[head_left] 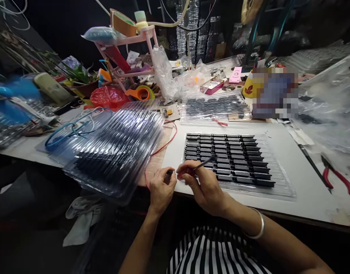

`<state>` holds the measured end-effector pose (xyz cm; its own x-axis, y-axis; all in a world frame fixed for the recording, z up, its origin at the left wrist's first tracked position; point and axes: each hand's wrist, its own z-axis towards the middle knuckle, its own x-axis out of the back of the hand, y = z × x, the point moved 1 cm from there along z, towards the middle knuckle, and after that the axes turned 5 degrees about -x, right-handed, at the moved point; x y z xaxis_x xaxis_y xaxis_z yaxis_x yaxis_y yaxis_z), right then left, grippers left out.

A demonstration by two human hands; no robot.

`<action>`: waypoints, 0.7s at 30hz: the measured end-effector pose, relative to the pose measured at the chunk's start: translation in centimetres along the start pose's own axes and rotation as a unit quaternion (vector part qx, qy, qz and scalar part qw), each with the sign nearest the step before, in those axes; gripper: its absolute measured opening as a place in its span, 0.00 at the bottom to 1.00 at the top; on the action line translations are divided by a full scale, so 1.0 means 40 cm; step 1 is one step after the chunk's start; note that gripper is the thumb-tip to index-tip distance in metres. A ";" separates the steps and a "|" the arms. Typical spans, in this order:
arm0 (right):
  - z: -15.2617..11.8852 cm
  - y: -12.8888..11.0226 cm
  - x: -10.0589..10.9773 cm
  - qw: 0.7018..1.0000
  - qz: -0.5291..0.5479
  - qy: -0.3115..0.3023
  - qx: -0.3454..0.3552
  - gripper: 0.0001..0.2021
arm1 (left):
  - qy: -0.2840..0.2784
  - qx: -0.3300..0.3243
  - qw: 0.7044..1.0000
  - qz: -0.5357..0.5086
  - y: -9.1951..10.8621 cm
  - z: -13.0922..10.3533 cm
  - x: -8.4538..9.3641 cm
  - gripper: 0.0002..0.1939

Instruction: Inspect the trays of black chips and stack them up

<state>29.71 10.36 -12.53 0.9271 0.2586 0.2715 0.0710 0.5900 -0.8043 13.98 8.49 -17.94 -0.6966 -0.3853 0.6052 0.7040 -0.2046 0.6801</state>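
Note:
My left hand (161, 190) is closed in a pinch around a small black piece (169, 172), mostly hidden by the fingers. Close beside it, my right hand (206, 186) grips a thin dark stick-like tool (205, 163), its rear end pointing up and right over the tray. What lies at the right fingertips is too small to make out. Beyond the right hand, a clear plastic tray (280, 182) lies on the white tabletop, holding rows of black comb-edged parts (234, 156) that look like connectors.
Stacked clear trays with black parts (120, 140) overhang the table edge on the left. Another filled tray (216, 106) lies behind. A red cord (166, 144) runs between. Red-handled pliers (337, 177) sit at right, and a pink rack (129, 40) stands at the back.

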 end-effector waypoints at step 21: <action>-0.279 0.183 0.644 0.731 -0.559 0.230 -0.316 0.21 | -0.062 -0.016 0.994 -0.090 -0.029 0.223 -0.031 0.26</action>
<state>58.20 12.79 -17.32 0.1749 -0.4852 0.8568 0.9002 -0.2737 -0.3387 12.79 17.21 -15.77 -0.8220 -0.2258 0.5228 0.5691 -0.2894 0.7697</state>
